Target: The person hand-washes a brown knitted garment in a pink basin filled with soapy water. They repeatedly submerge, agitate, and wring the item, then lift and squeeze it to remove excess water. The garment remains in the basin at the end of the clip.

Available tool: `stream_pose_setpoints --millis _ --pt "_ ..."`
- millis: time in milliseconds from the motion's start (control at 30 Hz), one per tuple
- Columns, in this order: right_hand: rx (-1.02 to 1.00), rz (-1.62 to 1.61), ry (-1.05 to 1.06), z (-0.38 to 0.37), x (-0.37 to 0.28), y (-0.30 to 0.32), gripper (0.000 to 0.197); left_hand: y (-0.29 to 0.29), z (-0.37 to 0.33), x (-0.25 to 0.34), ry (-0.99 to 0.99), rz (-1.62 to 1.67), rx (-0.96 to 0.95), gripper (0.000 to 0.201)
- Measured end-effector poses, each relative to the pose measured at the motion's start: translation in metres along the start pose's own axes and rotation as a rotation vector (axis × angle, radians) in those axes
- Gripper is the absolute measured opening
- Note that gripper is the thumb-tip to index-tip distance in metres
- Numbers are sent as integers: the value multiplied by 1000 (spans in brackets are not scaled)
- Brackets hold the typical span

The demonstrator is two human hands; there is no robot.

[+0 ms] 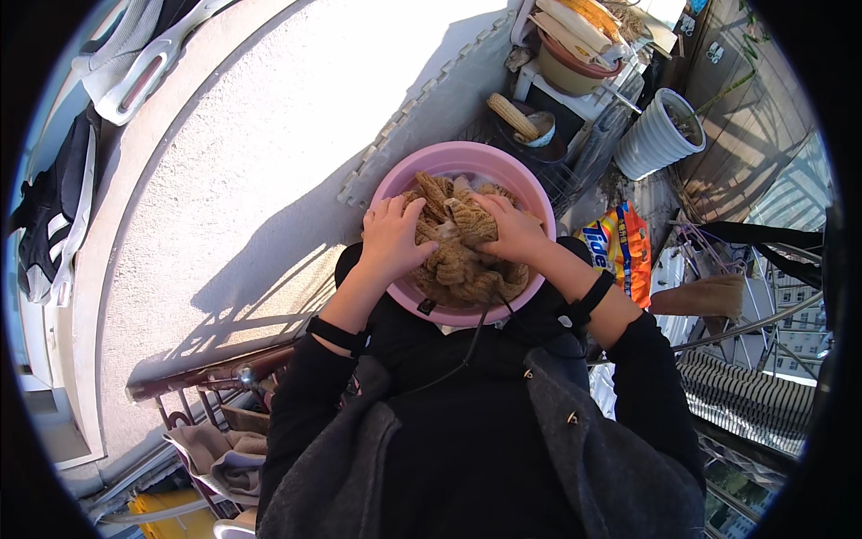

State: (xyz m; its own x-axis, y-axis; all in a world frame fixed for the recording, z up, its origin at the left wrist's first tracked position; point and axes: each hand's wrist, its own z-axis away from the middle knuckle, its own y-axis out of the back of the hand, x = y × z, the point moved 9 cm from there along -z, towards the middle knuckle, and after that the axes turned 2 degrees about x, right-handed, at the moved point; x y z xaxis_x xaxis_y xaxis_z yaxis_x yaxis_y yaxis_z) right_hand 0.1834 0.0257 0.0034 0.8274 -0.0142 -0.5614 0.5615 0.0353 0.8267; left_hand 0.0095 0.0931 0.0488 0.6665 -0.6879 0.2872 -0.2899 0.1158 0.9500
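A round pink basin (403,176) rests on my lap, holding a bunched brown knitted garment (462,265). Some whitish, sudsy-looking liquid shows between the folds near the far wall. My left hand (393,241) lies over the basin's left side, fingers spread and thumb apart, touching the garment's edge. On the opposite side, my right hand (514,235) has its fingers and thumb bent over a fold of the knit. Its fingertips are partly sunk in the fabric. Dark bands circle both forearms at the pushed-up sleeves. A thin black cord hangs over the basin's near rim.
Right of the basin stands an orange detergent bag (628,254). Beyond it are a ribbed white planter (660,135), a dark bowl with a corn cob (513,117), and a pot of corn husks (572,67). A brown railing (202,373) and draped cloth lie at left.
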Motion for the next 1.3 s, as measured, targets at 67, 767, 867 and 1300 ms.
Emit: stream_pose_setpoints --millis 67,767,867,1300 --pt "-113 108 -98 2 16 -7 88 -22 9 -8 48 -113 -224 91" --pt "-389 339 -200 -60 59 -82 45 -125 -43 -8 253 -103 -566 73" --pt "-408 349 -200 -67 64 -88 41 -132 -48 -10 249 -117 -567 61" --pt "-642 500 -223 -86 76 -108 20 -167 -70 -21 200 -179 -560 28"
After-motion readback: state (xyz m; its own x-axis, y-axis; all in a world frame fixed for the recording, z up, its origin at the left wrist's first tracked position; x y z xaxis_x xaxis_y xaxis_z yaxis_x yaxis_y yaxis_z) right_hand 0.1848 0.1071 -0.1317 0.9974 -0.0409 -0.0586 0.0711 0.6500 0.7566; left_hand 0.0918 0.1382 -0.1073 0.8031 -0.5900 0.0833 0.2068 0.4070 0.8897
